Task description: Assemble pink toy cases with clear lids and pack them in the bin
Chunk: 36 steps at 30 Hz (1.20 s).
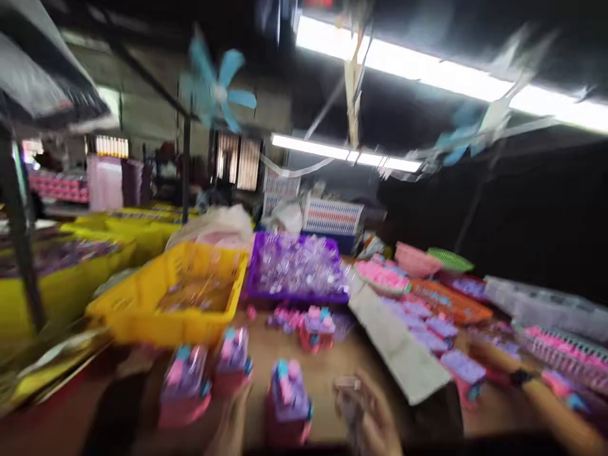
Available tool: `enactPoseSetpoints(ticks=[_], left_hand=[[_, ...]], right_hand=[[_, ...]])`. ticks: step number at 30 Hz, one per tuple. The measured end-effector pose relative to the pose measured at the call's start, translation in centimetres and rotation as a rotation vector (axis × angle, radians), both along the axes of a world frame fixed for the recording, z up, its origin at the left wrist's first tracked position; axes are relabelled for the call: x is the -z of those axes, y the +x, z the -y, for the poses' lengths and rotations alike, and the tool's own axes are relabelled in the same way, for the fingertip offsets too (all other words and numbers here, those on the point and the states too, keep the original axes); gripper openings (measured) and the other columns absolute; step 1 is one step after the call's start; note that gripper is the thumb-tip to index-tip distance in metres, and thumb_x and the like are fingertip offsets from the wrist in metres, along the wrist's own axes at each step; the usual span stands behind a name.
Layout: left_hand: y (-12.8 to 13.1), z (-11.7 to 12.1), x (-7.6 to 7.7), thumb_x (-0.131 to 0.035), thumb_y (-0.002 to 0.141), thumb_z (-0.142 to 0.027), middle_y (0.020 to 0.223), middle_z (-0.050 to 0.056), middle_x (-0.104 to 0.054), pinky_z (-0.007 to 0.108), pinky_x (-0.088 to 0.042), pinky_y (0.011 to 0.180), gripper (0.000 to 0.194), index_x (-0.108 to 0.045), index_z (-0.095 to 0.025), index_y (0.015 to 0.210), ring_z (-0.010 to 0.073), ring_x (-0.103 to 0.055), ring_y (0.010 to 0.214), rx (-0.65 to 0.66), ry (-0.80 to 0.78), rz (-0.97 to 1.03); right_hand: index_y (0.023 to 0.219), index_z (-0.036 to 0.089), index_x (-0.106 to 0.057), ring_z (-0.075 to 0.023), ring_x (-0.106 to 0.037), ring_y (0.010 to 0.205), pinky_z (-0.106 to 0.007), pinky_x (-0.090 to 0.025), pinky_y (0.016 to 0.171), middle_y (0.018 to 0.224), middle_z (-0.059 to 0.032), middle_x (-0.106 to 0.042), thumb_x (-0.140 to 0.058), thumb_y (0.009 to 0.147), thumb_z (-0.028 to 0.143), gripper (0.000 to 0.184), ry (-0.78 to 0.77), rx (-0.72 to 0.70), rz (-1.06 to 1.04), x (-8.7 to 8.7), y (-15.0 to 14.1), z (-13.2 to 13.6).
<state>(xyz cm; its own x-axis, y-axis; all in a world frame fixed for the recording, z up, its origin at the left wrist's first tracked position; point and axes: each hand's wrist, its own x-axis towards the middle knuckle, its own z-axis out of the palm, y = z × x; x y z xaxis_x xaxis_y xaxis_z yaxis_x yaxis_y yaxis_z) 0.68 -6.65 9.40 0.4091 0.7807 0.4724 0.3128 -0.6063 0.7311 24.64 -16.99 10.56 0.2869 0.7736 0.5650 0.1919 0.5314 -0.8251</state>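
My left hand (pixel 232 421) is low in the head view, smeared by motion. Its fingers reach up to the base of a pink and purple toy (pixel 234 361) with small pink and blue blocks on top; whether they grip it cannot be seen. My right hand (pixel 373 415) is curled around something small and pale, too blurred to name. Between my hands stands a similar toy (pixel 289 399). Another toy (pixel 185 386) sits left of my left hand, and one more toy (pixel 317 329) stands farther back by a pile of small pink and purple parts (pixel 284 318).
Ahead are a yellow crate (pixel 166 329) and a purple basket (pixel 259 292) of clear plastic pieces. A grey board (pixel 403 345) divides the table. Beyond it, a co-worker's arm (pixel 546 396) reaches among several purple toys (pixel 463 367) and a basket of pink parts (pixel 567 345).
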Motion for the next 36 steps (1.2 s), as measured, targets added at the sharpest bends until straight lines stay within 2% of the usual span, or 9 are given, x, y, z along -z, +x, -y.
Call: enactPoseSetpoints(ticks=[1,3,5,7,12,18,22,32,36], left_hand=[[-1.1,0.3,2.1,-0.082,0.099,-0.056,0.165,0.014,-0.053,0.066,-0.053,0.123,0.078,-0.050,-0.028,0.164,0.0402,-0.055,0.152,-0.009,-0.086,-0.046],[-2.4,0.5,5.5,-0.098,0.079,-0.058,0.180,0.016,-0.034,0.066,-0.034,0.138,0.121,-0.029,-0.032,0.175,0.0436,-0.035,0.168,-0.002,-0.225,-0.121],[-2.7,-0.2,7.7,-0.102,0.073,-0.055,0.184,0.020,-0.022,0.066,-0.024,0.142,0.139,-0.015,-0.029,0.178,0.0449,-0.023,0.173,0.023,-0.283,-0.176],[-2.1,-1.5,8.8,-0.103,0.072,-0.055,0.185,0.024,-0.016,0.068,-0.021,0.142,0.144,-0.010,-0.026,0.178,0.0456,-0.018,0.174,0.055,-0.310,-0.198],[0.1,-4.4,8.6,-0.105,0.069,-0.058,0.183,0.025,-0.023,0.069,-0.022,0.141,0.141,-0.018,-0.023,0.175,0.0464,-0.020,0.173,0.145,-0.293,-0.138],[2.0,-5.3,7.8,-0.106,0.062,-0.058,0.166,0.019,-0.053,0.062,-0.047,0.130,0.127,-0.040,-0.023,0.165,0.0442,-0.055,0.153,0.207,-0.294,0.019],[2.0,-5.3,8.2,-0.107,0.062,-0.055,0.154,0.017,-0.064,0.057,-0.056,0.121,0.116,-0.049,-0.021,0.156,0.0413,-0.065,0.141,0.200,-0.299,0.063],[1.8,-5.0,8.0,-0.103,0.068,-0.066,0.153,0.017,-0.064,0.057,-0.054,0.121,0.110,-0.050,-0.023,0.154,0.0409,-0.064,0.142,0.232,-0.282,0.072],[1.8,-5.0,8.5,-0.101,0.068,-0.069,0.154,0.018,-0.063,0.057,-0.053,0.122,0.110,-0.050,-0.021,0.153,0.0411,-0.064,0.142,0.244,-0.256,0.101]], right_hand=[[0.152,0.044,-0.062,-0.0349,-0.078,0.121,-0.055,-0.067,0.096,0.132,-0.0081,-0.078,-0.063,0.104,0.072,0.056,-0.068,0.021,-0.085,1.3,0.2,-0.3],[0.152,0.034,-0.062,-0.0357,-0.075,0.128,-0.059,-0.060,0.111,0.135,-0.0126,-0.077,-0.068,0.102,0.066,0.060,-0.149,0.099,-0.146,3.0,0.5,-1.0],[0.155,0.027,-0.060,-0.0362,-0.069,0.138,-0.059,-0.052,0.121,0.142,-0.0156,-0.073,-0.072,0.102,0.058,0.062,-0.196,0.090,-0.027,3.0,0.7,-2.2],[0.154,0.026,-0.060,-0.0360,-0.066,0.140,-0.059,-0.052,0.122,0.147,-0.0160,-0.070,-0.069,0.105,0.053,0.057,-0.186,0.089,0.147,1.8,0.4,-3.8],[0.150,0.020,-0.064,-0.0344,-0.067,0.131,-0.055,-0.055,0.116,0.141,-0.0169,-0.067,-0.065,0.102,0.042,0.053,-0.183,0.097,0.678,-1.7,-2.3,-7.8],[0.149,0.014,-0.067,-0.0363,-0.069,0.122,-0.055,-0.058,0.113,0.134,-0.0192,-0.064,-0.061,0.095,0.036,0.058,-0.349,0.034,1.035,-1.7,-4.5,-11.3],[0.150,0.012,-0.067,-0.0380,-0.070,0.118,-0.058,-0.058,0.111,0.135,-0.0218,-0.063,-0.062,0.094,0.037,0.062,-0.387,0.081,1.122,-1.2,-4.3,-11.6],[0.157,0.004,-0.061,-0.0432,-0.063,0.133,-0.062,-0.056,0.114,0.135,-0.0284,-0.063,-0.055,0.097,0.032,0.067,-0.436,0.096,1.258,-1.6,-5.1,-11.6],[0.161,0.012,-0.057,-0.0421,-0.064,0.133,-0.058,-0.060,0.110,0.143,-0.0249,-0.063,-0.057,0.098,0.032,0.066,-0.502,0.098,1.272,-2.1,-5.4,-11.1]])
